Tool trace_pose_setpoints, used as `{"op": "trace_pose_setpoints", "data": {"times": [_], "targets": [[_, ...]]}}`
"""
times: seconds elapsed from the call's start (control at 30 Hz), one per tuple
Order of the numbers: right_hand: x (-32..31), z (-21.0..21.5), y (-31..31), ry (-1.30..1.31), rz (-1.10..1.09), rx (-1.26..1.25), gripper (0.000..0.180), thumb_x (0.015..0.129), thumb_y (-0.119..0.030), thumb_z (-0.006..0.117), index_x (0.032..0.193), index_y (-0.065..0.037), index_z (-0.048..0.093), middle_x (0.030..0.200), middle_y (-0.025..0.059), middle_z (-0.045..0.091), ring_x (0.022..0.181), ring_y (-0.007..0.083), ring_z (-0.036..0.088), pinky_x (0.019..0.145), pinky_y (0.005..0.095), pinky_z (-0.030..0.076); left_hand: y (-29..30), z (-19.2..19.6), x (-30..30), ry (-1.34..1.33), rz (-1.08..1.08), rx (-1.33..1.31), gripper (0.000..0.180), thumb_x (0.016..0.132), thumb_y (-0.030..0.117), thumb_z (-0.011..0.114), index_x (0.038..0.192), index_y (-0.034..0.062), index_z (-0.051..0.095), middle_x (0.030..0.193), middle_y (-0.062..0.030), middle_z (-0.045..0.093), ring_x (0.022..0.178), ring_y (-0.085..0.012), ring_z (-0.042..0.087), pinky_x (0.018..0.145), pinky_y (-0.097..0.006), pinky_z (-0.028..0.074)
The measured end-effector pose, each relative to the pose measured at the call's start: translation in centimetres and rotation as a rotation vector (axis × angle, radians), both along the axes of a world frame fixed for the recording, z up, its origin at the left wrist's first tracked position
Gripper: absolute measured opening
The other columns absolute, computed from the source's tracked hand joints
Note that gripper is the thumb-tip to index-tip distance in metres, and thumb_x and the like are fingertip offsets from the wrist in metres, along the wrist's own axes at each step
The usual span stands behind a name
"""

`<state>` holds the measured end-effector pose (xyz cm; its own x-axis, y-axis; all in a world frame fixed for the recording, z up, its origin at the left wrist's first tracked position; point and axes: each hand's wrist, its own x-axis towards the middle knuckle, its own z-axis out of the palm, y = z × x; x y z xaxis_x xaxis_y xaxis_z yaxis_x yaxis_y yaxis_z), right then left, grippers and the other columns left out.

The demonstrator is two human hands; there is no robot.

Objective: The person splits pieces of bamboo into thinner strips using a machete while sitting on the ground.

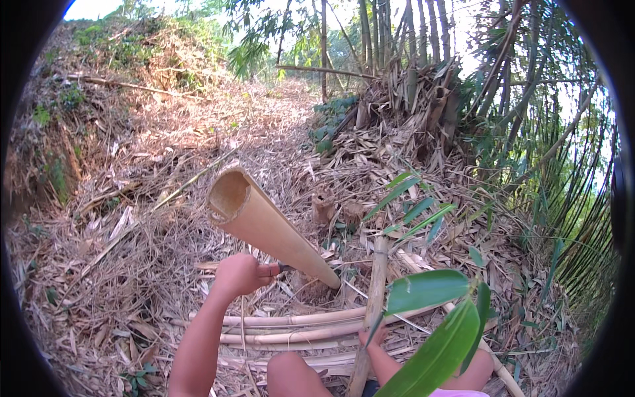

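A thick hollow bamboo tube (264,225) leans up to the left, its open end high and its lower end on the ground. My left hand (239,273) is closed on the reddish handle of a tool (270,270) that reaches to the tube's underside; the blade is hidden. My right hand (374,337) grips a thin upright bamboo pole (378,278) just right of the tube's foot. Green leaves (433,331) cover part of that hand and forearm.
Several long split bamboo strips (291,328) lie across the ground in front of my knee (291,377). Dry leaf litter (132,251) covers the slope. A bamboo clump (423,86) with dead sheaths stands behind, and thin green stalks (569,198) crowd the right.
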<state>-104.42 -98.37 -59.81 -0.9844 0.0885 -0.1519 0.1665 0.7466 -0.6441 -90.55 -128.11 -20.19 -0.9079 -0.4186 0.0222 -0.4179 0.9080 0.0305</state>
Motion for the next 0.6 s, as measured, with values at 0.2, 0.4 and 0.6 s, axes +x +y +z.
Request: {"op": "trace_pose_setpoints", "data": {"times": [0.2,0.4,0.6], "targets": [[2.2,36.3,-9.2,1.240,0.591,-0.629,0.089,0.084,-0.039,0.073,0.147,0.006,0.030,0.141,0.0266,0.040,0.133,0.0398,0.041,0.112,0.0494,0.033,1.0,0.7,0.0,-0.025,0.038,0.014,0.047,0.075,0.050,0.076,0.078,0.0033,0.073,0.083,-0.0176,0.071,0.080,-0.0359,0.069,0.077,-0.046,0.055],[8.7,52.8,-15.1,1.702,0.858,-0.475,0.052,0.082,-0.036,0.071,0.124,-0.007,0.062,0.129,0.0206,0.052,0.128,0.0364,0.047,0.105,0.0507,0.038,1.5,0.9,-0.2,0.238,-0.064,0.010,0.045,0.075,0.046,0.077,0.091,0.0042,0.073,0.091,-0.0165,0.072,0.087,-0.0341,0.069,0.079,-0.045,0.054],[7.9,52.4,-17.8,1.671,1.003,-0.298,0.029,0.078,-0.022,0.070,0.100,-0.003,0.069,0.111,0.0138,0.064,0.113,0.0330,0.056,0.102,0.0506,0.043,1.5,0.7,0.9,0.417,-0.148,0.027,0.046,0.075,0.041,0.078,0.103,0.0053,0.071,0.100,-0.0151,0.072,0.093,-0.0325,0.069,0.081,-0.044,0.054]]}}
